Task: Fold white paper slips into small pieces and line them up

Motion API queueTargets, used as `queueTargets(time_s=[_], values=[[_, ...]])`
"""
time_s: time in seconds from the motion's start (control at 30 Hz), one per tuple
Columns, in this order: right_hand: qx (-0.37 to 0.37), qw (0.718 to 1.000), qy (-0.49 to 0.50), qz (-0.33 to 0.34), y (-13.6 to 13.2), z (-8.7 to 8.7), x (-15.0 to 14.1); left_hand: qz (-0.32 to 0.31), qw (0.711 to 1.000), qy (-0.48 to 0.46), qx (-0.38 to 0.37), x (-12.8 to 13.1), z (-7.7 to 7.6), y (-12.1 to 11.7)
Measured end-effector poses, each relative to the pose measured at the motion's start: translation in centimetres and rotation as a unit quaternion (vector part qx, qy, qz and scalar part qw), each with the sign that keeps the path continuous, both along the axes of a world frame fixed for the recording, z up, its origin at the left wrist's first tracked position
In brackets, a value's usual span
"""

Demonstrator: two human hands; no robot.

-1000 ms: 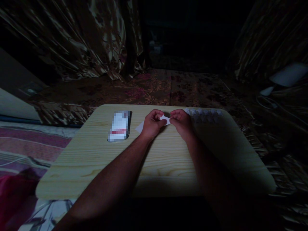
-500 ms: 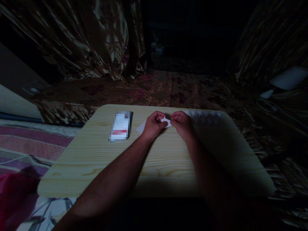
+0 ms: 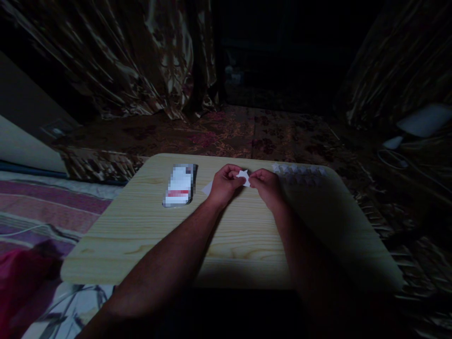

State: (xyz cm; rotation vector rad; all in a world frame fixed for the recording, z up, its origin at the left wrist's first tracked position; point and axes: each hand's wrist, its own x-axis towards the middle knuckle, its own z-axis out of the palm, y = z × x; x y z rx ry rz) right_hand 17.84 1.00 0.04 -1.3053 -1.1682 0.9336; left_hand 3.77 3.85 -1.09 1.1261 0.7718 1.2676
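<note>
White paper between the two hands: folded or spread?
Folded, apparently: the white paper has a compact, star-like outline; individual creases aren't discernible.

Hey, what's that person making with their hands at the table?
Someone is holding a small white star in their left hand, with the right hand close against its edge. A piece of white paper shows beside the left hand. More little pale shapes sit in rows on the table, towards its far right corner.

No text, label, brand, number or sign can be read.
</note>
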Motion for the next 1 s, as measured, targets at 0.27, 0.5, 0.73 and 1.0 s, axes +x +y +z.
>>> queueTargets(time_s=[0.27, 0.5, 0.73, 1.0], values=[[0.014, 0.999, -0.028, -0.019, 0.28, -0.41, 0.05, -0.008, 1.000, -0.027, -0.008, 0.27, -0.31, 0.16], [0.026, 0.999, -0.011, -0.017, 0.28, -0.72, 0.42, -0.016, 0.997, -0.032, -0.061, 0.61, -0.29, -0.12], [0.023, 0.999, -0.012, -0.019, -0.04, -0.48, 0.45, -0.020, 0.999, -0.020, -0.046, 0.66, -0.41, -0.20], [-0.003, 0.998, 0.059, -0.031, 0.17, -0.63, -0.02, -0.024, 0.999, -0.006, -0.030, 0.33, -0.67, 0.00]])
